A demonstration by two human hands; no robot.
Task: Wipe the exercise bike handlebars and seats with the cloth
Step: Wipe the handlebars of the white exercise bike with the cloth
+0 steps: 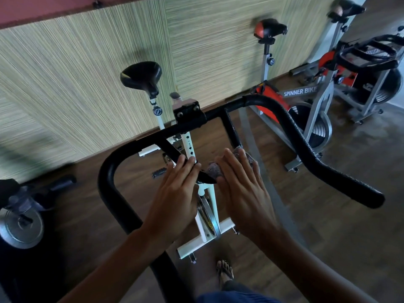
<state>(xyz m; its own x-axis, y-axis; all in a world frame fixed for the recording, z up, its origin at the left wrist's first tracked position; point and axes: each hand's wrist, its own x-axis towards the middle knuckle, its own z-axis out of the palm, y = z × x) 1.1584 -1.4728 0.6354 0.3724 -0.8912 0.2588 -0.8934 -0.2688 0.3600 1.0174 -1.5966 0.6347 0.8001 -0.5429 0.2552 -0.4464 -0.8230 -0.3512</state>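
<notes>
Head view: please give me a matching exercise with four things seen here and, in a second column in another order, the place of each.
Things:
1 cloth
2 left hand
3 black seat
4 red seat

Places:
a on the white post
b under the right hand
c on the grey bike
d on the left inner bar

Pairs: 1-b, 2-d, 3-a, 4-c.

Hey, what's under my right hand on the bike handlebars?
A grey patterned cloth, its edges showing past the right hand. An inner bar of the black handlebars runs into the cloth, and that stretch is covered.
</notes>
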